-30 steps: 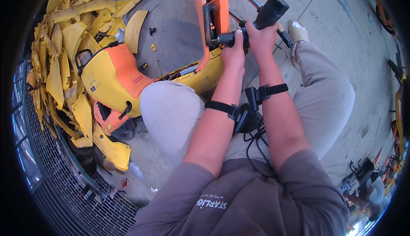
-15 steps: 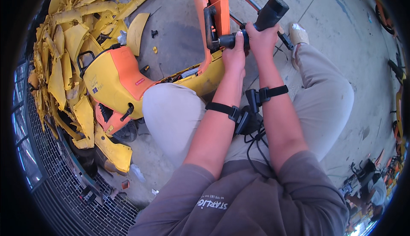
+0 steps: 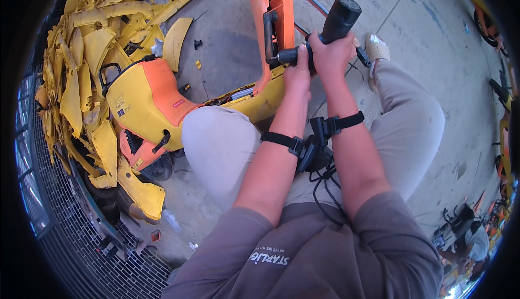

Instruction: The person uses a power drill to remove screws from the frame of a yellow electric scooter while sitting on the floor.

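Both my hands are closed round a black cordless power driver [image 3: 338,20] in front of me. My right hand [image 3: 331,55] wraps its thick grip, whose blunt end points up and away. My left hand [image 3: 298,74] grips the body nearer the nose, with the thumb laid along it. The nose points left at a black fitting [image 3: 272,38] on an orange scooter panel [image 3: 284,6]; whether the tip touches it I cannot tell. The yellow-and-orange scooter body [image 3: 146,96] stretches left past my knee, with a yellow lower shell [image 3: 265,99] below my left hand.
A large heap of broken yellow panels [image 3: 89,82] lies on the left by a metal grating [image 3: 59,212]. Loose bits and a curved yellow panel [image 3: 176,41] rest on the concrete floor. Other scooters [image 3: 487,23] line the right edge; someone [image 3: 476,245] is at the lower right.
The view has shifted slightly. The thin shaft that showed between the driver's nose and the black fitting is no longer plain. Both hands keep the same grip.
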Tool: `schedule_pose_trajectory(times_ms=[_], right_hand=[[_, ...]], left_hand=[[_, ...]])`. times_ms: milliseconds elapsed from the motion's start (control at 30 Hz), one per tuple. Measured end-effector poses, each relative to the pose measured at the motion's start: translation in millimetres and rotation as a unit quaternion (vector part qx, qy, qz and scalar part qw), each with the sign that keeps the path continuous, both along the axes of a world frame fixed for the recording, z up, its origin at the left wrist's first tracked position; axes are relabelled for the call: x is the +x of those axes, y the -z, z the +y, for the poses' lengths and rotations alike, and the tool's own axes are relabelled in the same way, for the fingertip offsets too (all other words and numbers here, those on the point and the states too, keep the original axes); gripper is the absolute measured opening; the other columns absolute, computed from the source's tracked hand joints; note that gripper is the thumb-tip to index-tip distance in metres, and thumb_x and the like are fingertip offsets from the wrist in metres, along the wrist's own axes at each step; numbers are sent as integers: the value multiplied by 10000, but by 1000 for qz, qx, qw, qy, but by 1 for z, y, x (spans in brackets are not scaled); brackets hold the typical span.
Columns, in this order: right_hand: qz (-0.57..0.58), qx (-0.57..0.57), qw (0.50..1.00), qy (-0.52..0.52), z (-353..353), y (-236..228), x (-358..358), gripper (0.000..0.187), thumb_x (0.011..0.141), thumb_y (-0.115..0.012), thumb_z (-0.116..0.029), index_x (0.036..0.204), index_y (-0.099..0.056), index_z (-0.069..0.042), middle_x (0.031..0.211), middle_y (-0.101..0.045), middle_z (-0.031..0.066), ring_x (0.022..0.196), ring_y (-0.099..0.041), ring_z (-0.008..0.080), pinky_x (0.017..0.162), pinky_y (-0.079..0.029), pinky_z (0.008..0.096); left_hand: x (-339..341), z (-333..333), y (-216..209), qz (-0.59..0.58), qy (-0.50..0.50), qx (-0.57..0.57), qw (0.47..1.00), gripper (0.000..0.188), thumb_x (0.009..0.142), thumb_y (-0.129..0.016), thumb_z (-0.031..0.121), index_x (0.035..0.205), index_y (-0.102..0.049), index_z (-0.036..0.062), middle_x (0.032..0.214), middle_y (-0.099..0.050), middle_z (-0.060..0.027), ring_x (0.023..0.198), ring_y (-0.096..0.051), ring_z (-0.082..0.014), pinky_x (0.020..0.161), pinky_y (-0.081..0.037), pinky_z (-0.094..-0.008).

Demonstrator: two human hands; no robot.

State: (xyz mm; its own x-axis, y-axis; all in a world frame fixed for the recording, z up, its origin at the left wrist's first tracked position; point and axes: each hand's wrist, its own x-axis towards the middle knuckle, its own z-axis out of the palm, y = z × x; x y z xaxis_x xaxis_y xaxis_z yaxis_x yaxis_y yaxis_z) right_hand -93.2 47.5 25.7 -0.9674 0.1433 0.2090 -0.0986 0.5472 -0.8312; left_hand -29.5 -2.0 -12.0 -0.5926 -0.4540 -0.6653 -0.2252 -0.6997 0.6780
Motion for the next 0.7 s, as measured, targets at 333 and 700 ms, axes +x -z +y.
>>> schedule_pose_trajectory(times_ms=[333,700], right_hand=[[39,40,998,12,-2,-13,7,595,696,-803,-290,1075,-518,69,958,-661,209,991,-585,409,1010,-323,500],[65,50,996,33,-1,-16,6,594,687,-811,-302,1054,-526,69,921,-661,191,971,-602,394,999,-329,488]], left_hand=[[4,-1,-7,42,-3,17,999,601,892,-677,582,1194,-577,72,1027,-668,-34,856,-661,-140,712,-549,-277],[4,-1,-18,52,16,27,998,651,881,-681,597,1204,-574,41,1030,-666,-35,888,-659,-131,750,-547,-268]])
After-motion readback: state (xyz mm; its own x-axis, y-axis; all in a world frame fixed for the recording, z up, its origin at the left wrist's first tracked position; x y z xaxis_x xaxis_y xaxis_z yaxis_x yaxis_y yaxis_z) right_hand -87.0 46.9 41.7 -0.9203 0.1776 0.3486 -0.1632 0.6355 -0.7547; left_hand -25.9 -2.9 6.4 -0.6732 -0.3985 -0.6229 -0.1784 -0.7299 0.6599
